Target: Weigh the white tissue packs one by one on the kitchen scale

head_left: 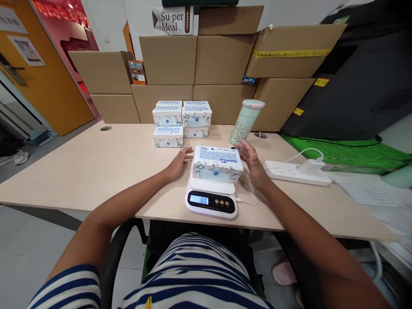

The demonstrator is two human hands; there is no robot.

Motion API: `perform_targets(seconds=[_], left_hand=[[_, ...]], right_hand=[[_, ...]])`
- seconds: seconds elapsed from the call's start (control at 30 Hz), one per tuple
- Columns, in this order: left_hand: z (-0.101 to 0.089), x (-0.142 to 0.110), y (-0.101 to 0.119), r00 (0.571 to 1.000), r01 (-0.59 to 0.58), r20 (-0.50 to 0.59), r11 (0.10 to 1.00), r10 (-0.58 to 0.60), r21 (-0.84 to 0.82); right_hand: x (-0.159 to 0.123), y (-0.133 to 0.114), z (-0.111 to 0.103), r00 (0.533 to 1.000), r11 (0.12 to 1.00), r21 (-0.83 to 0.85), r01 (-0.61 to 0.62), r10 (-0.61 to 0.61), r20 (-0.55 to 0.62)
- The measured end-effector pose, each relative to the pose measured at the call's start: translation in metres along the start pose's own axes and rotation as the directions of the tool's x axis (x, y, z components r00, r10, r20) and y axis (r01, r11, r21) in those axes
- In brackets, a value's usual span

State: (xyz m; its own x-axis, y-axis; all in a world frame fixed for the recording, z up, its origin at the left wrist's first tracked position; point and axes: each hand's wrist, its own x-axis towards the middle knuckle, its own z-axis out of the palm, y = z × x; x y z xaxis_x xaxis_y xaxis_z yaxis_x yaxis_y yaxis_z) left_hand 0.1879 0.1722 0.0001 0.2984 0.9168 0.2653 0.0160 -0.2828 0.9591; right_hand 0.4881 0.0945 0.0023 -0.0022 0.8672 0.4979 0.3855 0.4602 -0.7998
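Note:
A white tissue pack (218, 164) printed with flowers and blue "Manhua" lettering rests on a white digital scale (212, 187). The lit display (199, 200) appears to read 180. Just left of the pack is my left hand (179, 164), fingers stretched out and holding nothing. My right hand (252, 164) is on the other side, fingers apart, close to the pack's right end; whether a fingertip touches it I cannot tell. Behind, several matching tissue packs (168, 136) stand stacked in two columns on the table.
A pale green tumbler (246, 121) stands behind my right hand. To the right lies a white power strip (294, 171) with a plug in it, and a thin white cable (247, 201) runs from the scale. Cardboard boxes (167, 60) form a wall along the table's (80, 171) back edge.

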Motion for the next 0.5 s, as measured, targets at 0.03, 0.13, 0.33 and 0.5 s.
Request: perform_targets(seconds=[0.03, 0.13, 0.33, 0.5], left_hand=[[-0.0024, 0.0002, 0.0000, 0.998, -0.010, 0.056, 1.000, 0.010, 0.005], [-0.0069, 0.0003, 0.0001, 0.993, -0.022, 0.114, 0.999, 0.019, 0.025], [-0.0067, 0.0004, 0.0018, 0.998, 0.015, 0.068, 0.999, -0.018, 0.053], [-0.0073, -0.0005, 0.0031, 0.998, -0.007, 0.069, 0.997, 0.002, 0.077]], right_hand=[[-0.0003, -0.0003, 0.0001, 1.000, 1.000, -0.007, 0.003, -0.003, 0.003], [-0.0015, -0.0023, 0.0012, 1.000, 0.999, -0.032, 0.010, -0.010, 0.009], [-0.0020, -0.0050, 0.0003, 0.997, 0.992, -0.116, 0.057, -0.062, -0.038], [-0.0022, -0.0015, 0.0005, 0.989, 0.988, -0.119, 0.094, -0.106, -0.100]])
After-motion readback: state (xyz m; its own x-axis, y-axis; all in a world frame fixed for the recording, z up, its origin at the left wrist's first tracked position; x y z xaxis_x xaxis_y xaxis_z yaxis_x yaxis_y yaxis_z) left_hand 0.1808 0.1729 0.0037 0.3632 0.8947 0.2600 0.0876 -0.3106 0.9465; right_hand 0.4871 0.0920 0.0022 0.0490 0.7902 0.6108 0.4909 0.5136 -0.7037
